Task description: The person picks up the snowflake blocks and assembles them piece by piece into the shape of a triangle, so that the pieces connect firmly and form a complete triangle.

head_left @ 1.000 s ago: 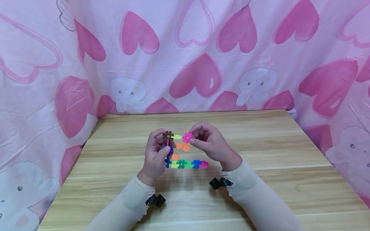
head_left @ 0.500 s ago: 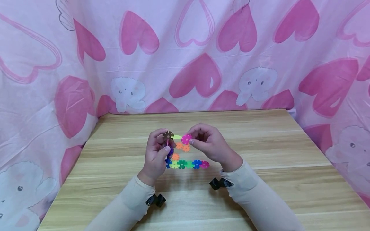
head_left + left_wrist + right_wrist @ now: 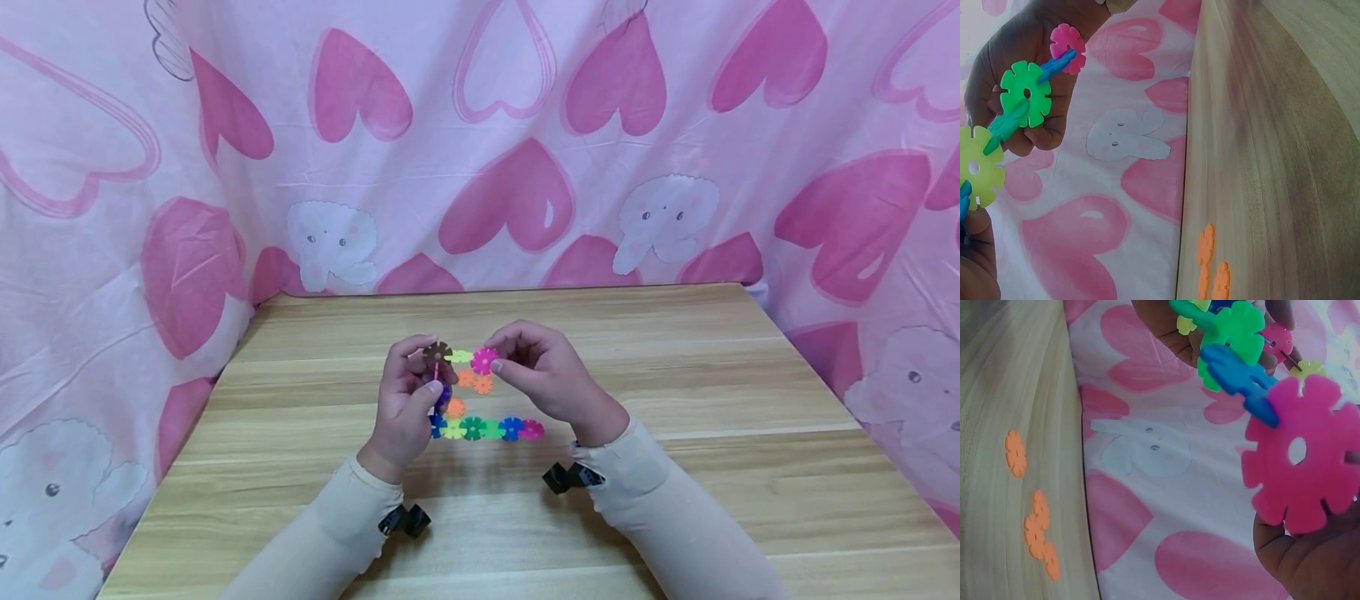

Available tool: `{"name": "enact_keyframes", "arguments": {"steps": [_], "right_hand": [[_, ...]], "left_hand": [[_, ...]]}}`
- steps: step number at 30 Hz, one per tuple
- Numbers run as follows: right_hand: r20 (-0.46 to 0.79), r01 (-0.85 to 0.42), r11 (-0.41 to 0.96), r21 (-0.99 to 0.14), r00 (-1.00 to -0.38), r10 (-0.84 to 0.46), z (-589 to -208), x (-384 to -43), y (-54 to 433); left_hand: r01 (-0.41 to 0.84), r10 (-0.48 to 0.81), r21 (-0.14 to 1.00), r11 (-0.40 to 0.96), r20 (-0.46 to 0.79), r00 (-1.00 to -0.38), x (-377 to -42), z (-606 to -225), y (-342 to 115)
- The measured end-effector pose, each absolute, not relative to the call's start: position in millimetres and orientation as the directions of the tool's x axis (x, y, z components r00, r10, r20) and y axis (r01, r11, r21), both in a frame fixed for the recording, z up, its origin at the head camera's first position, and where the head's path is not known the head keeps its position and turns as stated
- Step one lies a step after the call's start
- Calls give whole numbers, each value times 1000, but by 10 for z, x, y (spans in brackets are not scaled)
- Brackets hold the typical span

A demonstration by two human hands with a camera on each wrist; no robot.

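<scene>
A bent chain of interlocking snowflake discs is raised in front of me in the head view. My left hand [image 3: 401, 408] grips it at the left side, around the brown disc [image 3: 438, 356] and the purple disc [image 3: 444, 395]. With thumb and index finger, my right hand [image 3: 551, 375] pinches the pink disc [image 3: 484, 361] on the upper row, joined to a light yellow disc [image 3: 461, 356]. Along the lower row, blue, yellow and green discs end in another pink disc [image 3: 532, 429]. That end disc [image 3: 1304, 453] looms large in the right wrist view and partly hides my right hand.
Several loose orange discs [image 3: 1036, 536] lie on the wooden table [image 3: 675, 517] beyond the chain. A separate orange disc [image 3: 1015, 454] lies close to them. Pink heart-patterned cloth [image 3: 510, 208] hangs behind the table and along both sides.
My right hand and the pink disc have shifted slightly left, toward the brown disc. The left hand stays almost still, and the lower row has drifted a touch to the right.
</scene>
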State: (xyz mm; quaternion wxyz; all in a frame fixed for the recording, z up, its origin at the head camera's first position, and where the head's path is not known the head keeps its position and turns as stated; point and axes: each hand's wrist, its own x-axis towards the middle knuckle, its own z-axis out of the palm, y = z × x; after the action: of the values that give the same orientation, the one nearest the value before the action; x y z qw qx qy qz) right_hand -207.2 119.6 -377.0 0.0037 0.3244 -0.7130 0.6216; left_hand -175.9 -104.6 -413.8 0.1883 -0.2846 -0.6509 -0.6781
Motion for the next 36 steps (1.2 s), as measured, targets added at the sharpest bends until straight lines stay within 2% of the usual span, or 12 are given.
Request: {"name": "enact_keyframes", "arguments": {"steps": [16, 21, 27, 36], "right_hand": [[430, -477, -21, -879, -771, -470, -3779, -2090, 1187], [440, -491, -16, -871, -766, -469, -3783, -2076, 1175], [426, -499, 36, -866, -772, -471, -3778, -2047, 1162], [416, -499, 47, -865, -767, -488, -3734, -1996, 1158]], "left_hand": [[612, 143, 784, -104, 621, -771, -1762, -4151, -1038], [573, 189, 816, -73, 576, -796, -1750, -4125, -1022], [559, 263, 829, -31, 546, -795, -1726, -4066, -1026], [526, 296, 850, 20, 498, -815, -1676, -4016, -1039]]}}
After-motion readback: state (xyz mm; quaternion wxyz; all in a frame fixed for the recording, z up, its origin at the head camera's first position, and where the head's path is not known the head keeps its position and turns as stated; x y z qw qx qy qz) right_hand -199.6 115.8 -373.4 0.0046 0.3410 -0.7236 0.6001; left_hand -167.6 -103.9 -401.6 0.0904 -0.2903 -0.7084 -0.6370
